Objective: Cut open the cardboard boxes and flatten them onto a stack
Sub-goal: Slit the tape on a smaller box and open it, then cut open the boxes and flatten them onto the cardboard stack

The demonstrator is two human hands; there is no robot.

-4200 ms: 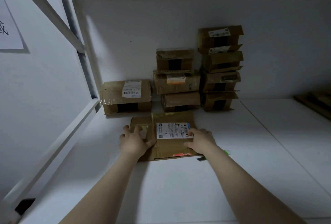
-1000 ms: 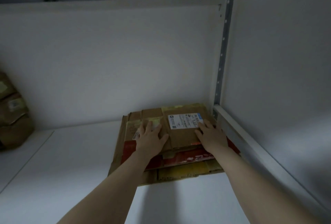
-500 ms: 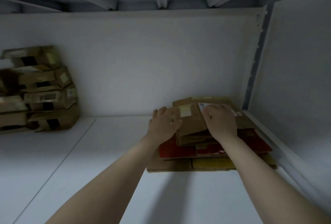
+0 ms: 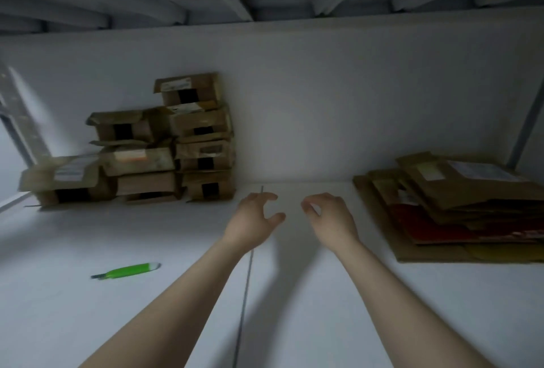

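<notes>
Storeroom shelf bay (image 4: 323, 294), parcel boxes (image 4: 164, 150)

Flattened stack (image 4: 459, 191), right of box pile (image 4: 203, 123): cut off by frame edge.
Pile's labels (image 4: 176, 85): blurred, unreadable.
Green cutter (image 4: 129, 271), before pile: tip unclear.

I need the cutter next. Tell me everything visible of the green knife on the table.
The green knife is slim, with a bright green body that looks plastic, a pale right end and a thin dark tip at its left. It lies flat on the white table, nearly crosswise, nearer than the stacked boxes and left of the left hand. Only the table touches it. Blur hides finer detail.
</notes>
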